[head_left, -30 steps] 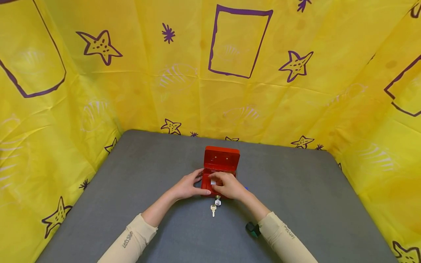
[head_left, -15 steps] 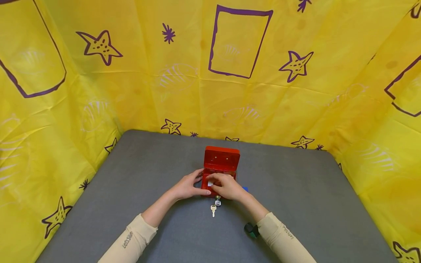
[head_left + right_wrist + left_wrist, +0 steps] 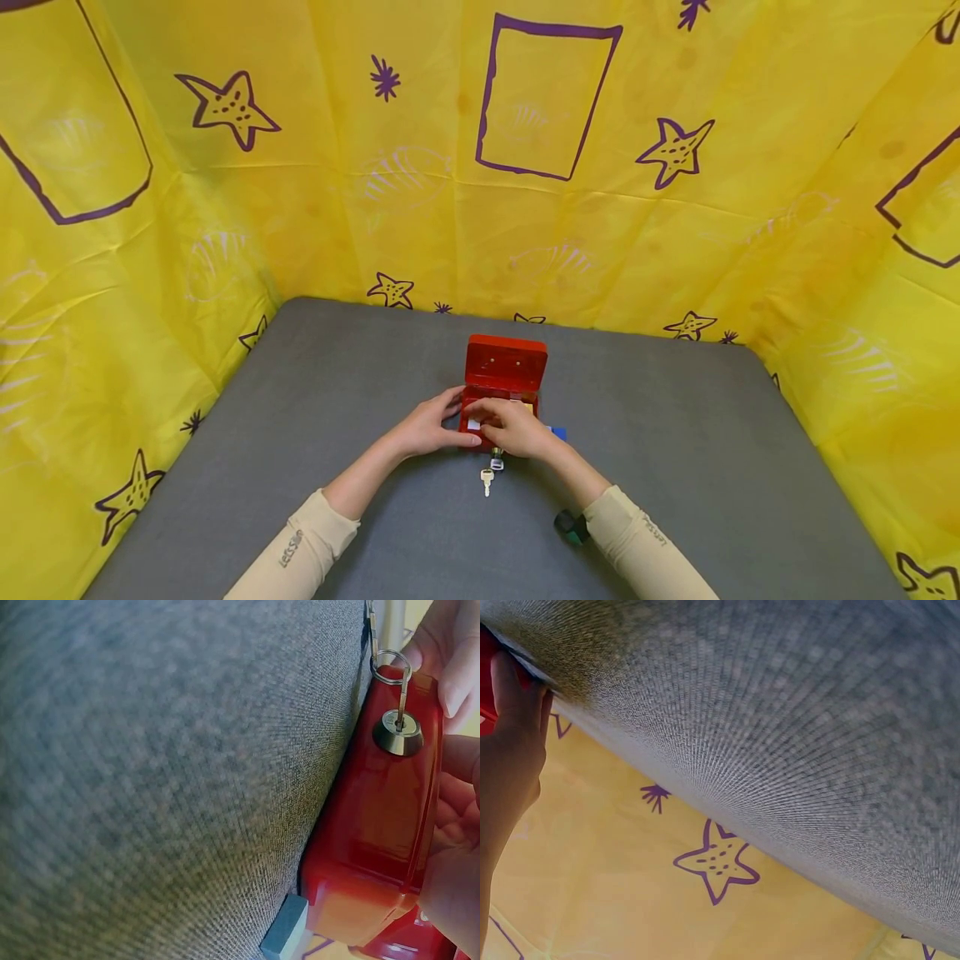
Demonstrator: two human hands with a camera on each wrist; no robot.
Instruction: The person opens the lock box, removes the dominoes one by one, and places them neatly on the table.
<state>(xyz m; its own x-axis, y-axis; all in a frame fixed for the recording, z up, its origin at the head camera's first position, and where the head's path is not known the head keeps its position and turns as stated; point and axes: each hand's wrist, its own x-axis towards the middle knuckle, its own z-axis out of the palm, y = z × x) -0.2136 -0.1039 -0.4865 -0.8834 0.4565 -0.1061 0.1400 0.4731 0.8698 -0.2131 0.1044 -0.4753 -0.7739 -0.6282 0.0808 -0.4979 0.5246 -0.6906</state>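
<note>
A small red cash box point(image 3: 506, 365) stands on the grey table with its lid raised at the back. My left hand point(image 3: 427, 427) holds its left side, thumb at the front rim and fingers toward the rear. Over the inside of the box, my right hand point(image 3: 517, 427) has its fingers bent around a small white piece point(image 3: 473, 424), mostly hidden by the hand. A key sits in the front lock point(image 3: 397, 735), and a second key point(image 3: 487, 478) hangs from the ring point(image 3: 391, 667). Something yellow point(image 3: 529, 408) shows inside the box at right.
A blue block point(image 3: 558, 433) lies close against the right side of the box, seen as a dull teal block point(image 3: 285, 928) in the right wrist view. Grey table surface point(image 3: 675, 450) surrounds the box. Yellow patterned cloth point(image 3: 420, 225) walls the back and sides.
My right hand has shifted slightly left over the box, with the white piece moving along. More of the blue block and the yellow thing now shows. The left hand stays put.
</note>
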